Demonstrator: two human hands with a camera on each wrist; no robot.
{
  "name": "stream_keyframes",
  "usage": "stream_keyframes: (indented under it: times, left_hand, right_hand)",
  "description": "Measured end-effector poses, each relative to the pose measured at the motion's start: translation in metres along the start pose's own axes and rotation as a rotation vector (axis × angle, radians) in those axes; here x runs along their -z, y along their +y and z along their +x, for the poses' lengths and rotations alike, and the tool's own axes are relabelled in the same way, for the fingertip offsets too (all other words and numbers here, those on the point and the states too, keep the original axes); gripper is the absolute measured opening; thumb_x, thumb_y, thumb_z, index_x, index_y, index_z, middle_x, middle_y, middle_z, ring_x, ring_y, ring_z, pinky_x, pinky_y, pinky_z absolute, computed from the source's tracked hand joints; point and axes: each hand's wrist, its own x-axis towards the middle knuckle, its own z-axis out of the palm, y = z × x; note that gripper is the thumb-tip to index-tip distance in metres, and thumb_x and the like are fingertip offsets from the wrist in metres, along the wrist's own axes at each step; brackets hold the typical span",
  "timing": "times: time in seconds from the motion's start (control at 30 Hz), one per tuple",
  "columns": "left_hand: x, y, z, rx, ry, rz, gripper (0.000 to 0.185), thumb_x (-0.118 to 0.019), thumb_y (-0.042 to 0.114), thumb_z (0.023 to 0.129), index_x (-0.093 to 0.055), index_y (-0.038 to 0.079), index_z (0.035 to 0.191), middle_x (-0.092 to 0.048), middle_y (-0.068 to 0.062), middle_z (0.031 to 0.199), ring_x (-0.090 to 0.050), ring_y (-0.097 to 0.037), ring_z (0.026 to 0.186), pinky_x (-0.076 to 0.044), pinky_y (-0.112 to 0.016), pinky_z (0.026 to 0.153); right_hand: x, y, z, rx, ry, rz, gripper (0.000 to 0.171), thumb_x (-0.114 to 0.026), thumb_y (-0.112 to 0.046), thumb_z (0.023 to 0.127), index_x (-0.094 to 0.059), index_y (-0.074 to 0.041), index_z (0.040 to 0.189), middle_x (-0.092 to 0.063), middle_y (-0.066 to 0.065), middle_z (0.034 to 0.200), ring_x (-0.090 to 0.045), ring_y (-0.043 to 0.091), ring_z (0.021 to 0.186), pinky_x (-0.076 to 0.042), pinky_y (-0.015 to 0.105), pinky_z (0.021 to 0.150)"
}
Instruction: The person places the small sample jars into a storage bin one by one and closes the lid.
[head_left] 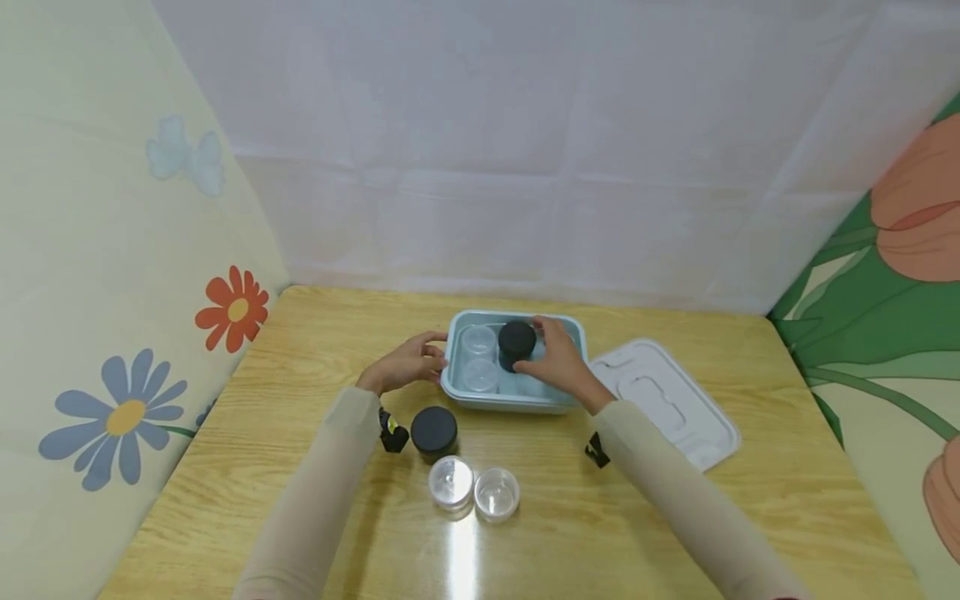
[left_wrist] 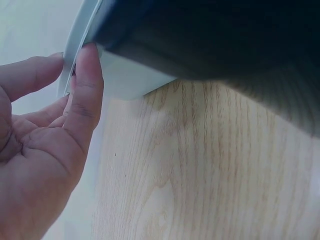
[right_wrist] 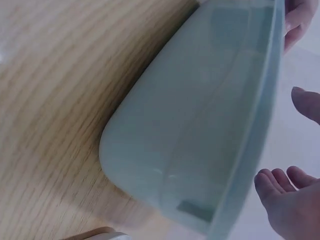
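A pale blue plastic bin (head_left: pixel 453 392) stands on the table. Inside, on its left side, are two clear round containers (head_left: pixel 478 340), with a black-lidded round jar (head_left: pixel 517 340) beside them. My left hand (head_left: pixel 408 362) pinches the bin's left rim, thumb on one side and fingers on the other in the left wrist view. My right hand (head_left: pixel 558 358) reaches over the bin at the jar, thumb and fingers spread near its sides. In the right wrist view nothing shows between that thumb and the fingers (right_wrist: pixel 287 182); the bin's wall hides the jar there.
In front of the bin stand another black-lidded jar (head_left: pixel 434 432) and two clear round containers, one left (head_left: pixel 452 482) and one right (head_left: pixel 497 495). A white lid (head_left: pixel 675 408) lies flat to the bin's right. Fabric-covered walls enclose the wooden table (head_left: pixel 810 467) at the back and sides.
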Motion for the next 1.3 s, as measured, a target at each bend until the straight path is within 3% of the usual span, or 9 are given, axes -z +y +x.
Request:
stream_keyframes:
  times: [0.23, 0.5, 0.8, 1.07, 1.3]
  left_hand:
    - [0.000, 0.001, -0.001, 0.006, 0.014, 0.008, 0.055, -0.045, -0.002, 0.095, -0.024, -0.004, 0.145, -0.054, -0.009, 0.098, -0.061, -0.012, 0.079, -0.057, -0.031, 0.079]
    - [-0.001, 0.001, -0.002, 0.000, 0.010, -0.008, 0.055, -0.045, -0.001, 0.095, -0.024, -0.005, 0.145, -0.054, -0.009, 0.097, -0.061, -0.013, 0.079, -0.057, -0.029, 0.078]
    - [-0.001, 0.000, -0.001, -0.019, 0.006, 0.009, 0.055, -0.046, 0.000, 0.095, -0.025, -0.005, 0.145, -0.055, -0.010, 0.098, -0.062, -0.012, 0.077, -0.054, -0.046, 0.088]
    - [-0.001, 0.000, -0.001, -0.035, 0.004, 0.000, 0.055, -0.046, -0.001, 0.095, -0.024, -0.006, 0.145, -0.056, -0.011, 0.098, -0.062, -0.013, 0.078, -0.057, -0.033, 0.080]
    - [-0.001, -0.001, 0.000, -0.042, -0.001, -0.001, 0.055, -0.046, -0.001, 0.095, -0.025, -0.006, 0.145, -0.056, -0.012, 0.099, -0.062, -0.013, 0.078, -0.057, -0.029, 0.077]
  right_hand:
    - [0.001, -0.008, -0.019, 0.113, 0.018, 0.066, 0.077, -0.079, -0.009, 0.076, -0.037, 0.005, 0.139, -0.042, 0.025, 0.134, -0.045, 0.039, 0.122, -0.043, 0.049, 0.103]
    - [-0.001, -0.017, -0.044, 0.125, -0.017, 0.097, 0.078, -0.079, -0.010, 0.076, -0.037, 0.004, 0.139, -0.042, 0.023, 0.135, -0.044, 0.038, 0.124, -0.041, 0.048, 0.106]
    - [-0.009, -0.022, -0.072, 0.214, -0.019, 0.136, 0.075, -0.081, -0.006, 0.073, -0.041, 0.003, 0.135, -0.046, 0.020, 0.128, -0.049, 0.037, 0.119, -0.045, 0.047, 0.102]
    - [-0.022, -0.014, -0.090, 0.319, -0.004, 0.124, 0.077, -0.083, -0.011, 0.068, -0.044, 0.006, 0.131, -0.049, 0.021, 0.125, -0.052, 0.035, 0.113, -0.050, 0.040, 0.097]
    - [-0.028, -0.012, -0.100, 0.280, -0.075, 0.078, 0.077, -0.084, -0.017, 0.069, -0.045, 0.003, 0.132, -0.051, 0.018, 0.127, -0.052, 0.030, 0.117, -0.046, 0.042, 0.101]
